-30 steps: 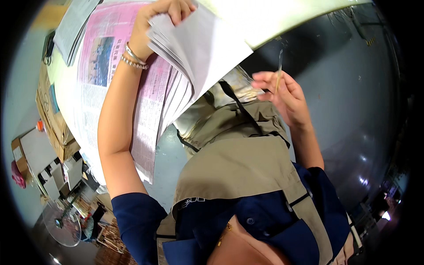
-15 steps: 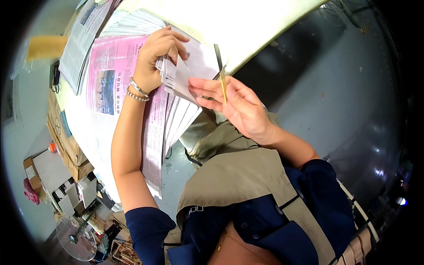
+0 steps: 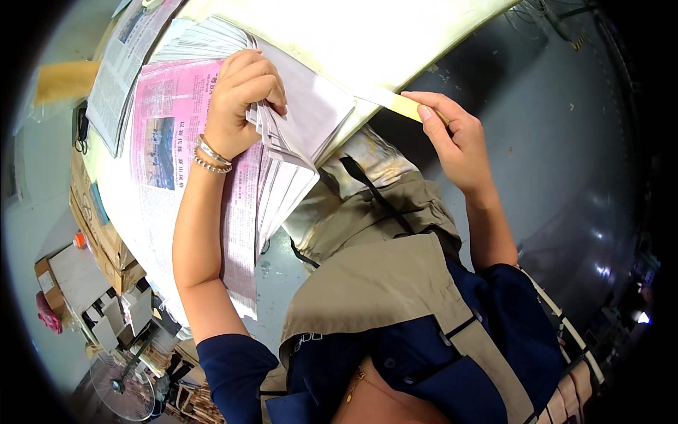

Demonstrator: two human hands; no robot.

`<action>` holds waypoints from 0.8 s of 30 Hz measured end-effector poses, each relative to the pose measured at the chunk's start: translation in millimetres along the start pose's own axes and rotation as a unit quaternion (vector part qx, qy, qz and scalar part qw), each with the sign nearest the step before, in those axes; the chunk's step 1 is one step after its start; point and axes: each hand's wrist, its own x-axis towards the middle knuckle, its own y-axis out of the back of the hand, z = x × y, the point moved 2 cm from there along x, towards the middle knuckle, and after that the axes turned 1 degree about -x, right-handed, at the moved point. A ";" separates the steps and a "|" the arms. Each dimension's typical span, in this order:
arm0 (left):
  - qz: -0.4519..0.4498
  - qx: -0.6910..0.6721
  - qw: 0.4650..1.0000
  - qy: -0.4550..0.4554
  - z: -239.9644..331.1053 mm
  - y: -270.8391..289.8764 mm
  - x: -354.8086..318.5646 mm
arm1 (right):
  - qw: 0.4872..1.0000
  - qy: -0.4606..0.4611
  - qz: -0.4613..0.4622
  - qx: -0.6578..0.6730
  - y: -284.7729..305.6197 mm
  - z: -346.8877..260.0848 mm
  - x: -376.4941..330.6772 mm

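My left hand [image 3: 244, 99] grips the edge of a thick stack of grey-white paper sheets [image 3: 304, 116] that lies on pink newsprint [image 3: 176, 155] on a pale table [image 3: 367, 42]. Bracelets circle that wrist. My right hand [image 3: 455, 138] is out to the right at the table's edge, its fingers pressed on a flat yellow ruler-like stick [image 3: 402, 106] that lies along the edge. The stack's lower sheets fan out and hang over the table edge toward my lap.
More newspapers [image 3: 123, 63] lie at the table's far left. Cardboard boxes [image 3: 99, 233] and clutter stand on the floor at left, with a fan [image 3: 123, 389] below them. Grey floor [image 3: 565, 141] spreads to the right. I wear a khaki apron [image 3: 381, 283].
My right hand has moved from the stack out to the table's edge with the yellow stick. My left hand has lowered the sheets onto the table and still grips them.
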 end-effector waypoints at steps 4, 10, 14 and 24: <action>0.002 -0.002 1.000 0.000 0.0 -0.3 0.5 | 1.000 -0.017 -0.009 -0.018 -0.3 -3.6 3.4; -0.003 0.004 1.000 0.005 0.6 -0.9 0.5 | 0.999 -0.029 -0.036 -0.006 -3.4 -3.6 6.3; -0.005 0.018 1.000 -0.001 -0.1 -3.3 1.4 | 0.998 -0.009 -0.063 0.018 -9.1 -12.5 6.9; -0.009 0.033 0.999 -0.011 0.6 -4.4 1.8 | 0.998 0.004 -0.066 0.012 -8.0 -16.8 6.7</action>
